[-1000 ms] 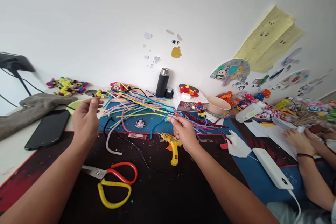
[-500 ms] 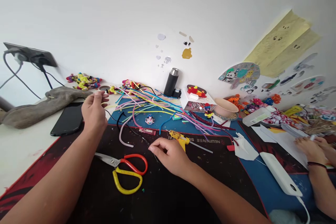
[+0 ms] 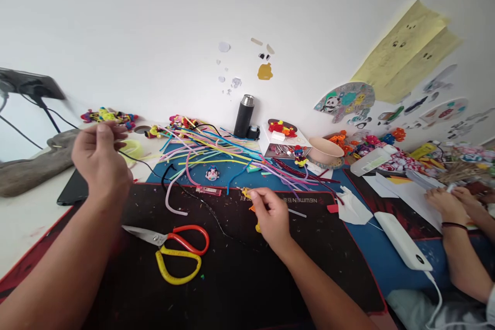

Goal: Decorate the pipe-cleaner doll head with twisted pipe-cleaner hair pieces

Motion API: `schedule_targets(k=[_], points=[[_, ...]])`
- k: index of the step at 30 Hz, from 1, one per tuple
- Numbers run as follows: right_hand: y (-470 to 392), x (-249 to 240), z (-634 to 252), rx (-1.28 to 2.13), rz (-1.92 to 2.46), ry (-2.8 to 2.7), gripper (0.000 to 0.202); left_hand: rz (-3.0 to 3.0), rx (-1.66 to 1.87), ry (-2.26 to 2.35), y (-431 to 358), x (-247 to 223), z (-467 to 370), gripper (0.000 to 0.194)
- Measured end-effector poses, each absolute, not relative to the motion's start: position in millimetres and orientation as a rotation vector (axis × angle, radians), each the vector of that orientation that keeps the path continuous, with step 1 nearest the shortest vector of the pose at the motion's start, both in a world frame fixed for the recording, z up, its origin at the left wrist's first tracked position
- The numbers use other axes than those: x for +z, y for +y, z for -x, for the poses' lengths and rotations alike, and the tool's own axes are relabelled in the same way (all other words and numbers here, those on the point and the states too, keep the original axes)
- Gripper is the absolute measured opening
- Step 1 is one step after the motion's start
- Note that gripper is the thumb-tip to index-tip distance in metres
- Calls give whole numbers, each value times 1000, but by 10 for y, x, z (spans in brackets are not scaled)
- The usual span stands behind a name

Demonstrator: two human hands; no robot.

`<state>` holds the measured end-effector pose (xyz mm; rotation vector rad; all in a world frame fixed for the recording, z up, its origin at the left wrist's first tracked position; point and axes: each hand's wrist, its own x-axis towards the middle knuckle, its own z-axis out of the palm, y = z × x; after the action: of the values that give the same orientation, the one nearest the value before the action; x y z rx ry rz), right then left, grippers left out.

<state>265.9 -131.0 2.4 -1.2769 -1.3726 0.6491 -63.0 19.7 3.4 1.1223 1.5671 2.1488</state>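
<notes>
My right hand (image 3: 273, 214) is closed around the yellow glue gun (image 3: 246, 194), its fingers hiding most of the body. The nozzle points left, and a translucent glue stick (image 3: 297, 213) sticks out behind the hand. Raised at the left, my left hand (image 3: 102, 160) has thumb and fingers pinched together; I cannot make out anything between them. A thin black cord (image 3: 209, 209) runs from behind that hand across the dark mat. Scissors (image 3: 185, 234) with one red and one yellow handle lie between my arms, blades towards the left.
Coloured pipe-like strips (image 3: 216, 147) spread along the back, near a black thermos (image 3: 244, 116) and a bowl (image 3: 325, 152). A small doll head (image 3: 212, 173) lies in front of them. At right are a white power bank (image 3: 402, 240) and another person's hands (image 3: 444, 203).
My right hand has moved right and taken hold of the glue gun, shifting it slightly. My left hand has moved left, uncovering a pale yellow ring. The view has shifted a little.
</notes>
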Motion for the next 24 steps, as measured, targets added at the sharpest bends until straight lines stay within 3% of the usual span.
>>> schedule_targets(k=[3,7,16,22,24], points=[[-1257,-13,-2904,627,1326,-1204,36,-1086,2347,1326,211,201,578,17],[-1147,-126,-3227,607,1291,-933,46,-1371,1983,1352,168,418,382,14],[-1252,-409,-3502,563,1199,-640,40,-1838,1202,1723,207,684,135,41],[-1307,-479,-3486,763,1228,-639,39,-2342,573,1600,569,537,-120,57],[-1317,-453,-3465,779,1237,-640,43,-2448,514,1530,733,423,-254,64]])
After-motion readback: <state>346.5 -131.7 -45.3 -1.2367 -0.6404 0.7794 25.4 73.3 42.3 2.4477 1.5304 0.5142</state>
